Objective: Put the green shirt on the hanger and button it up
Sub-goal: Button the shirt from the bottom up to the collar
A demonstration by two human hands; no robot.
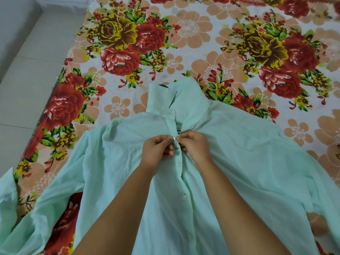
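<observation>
Our left hand (158, 150) and right hand (195, 146) both pinch the shirt (239, 153) front. The button (173, 138) sits between them, so we can feed it through.

Matt cloth, glossy buttons
Shirt (239, 153): thin, creased, matt cloth; button (173, 138) shiny; bedsheet (184, 43) matt printed cloth.
</observation>
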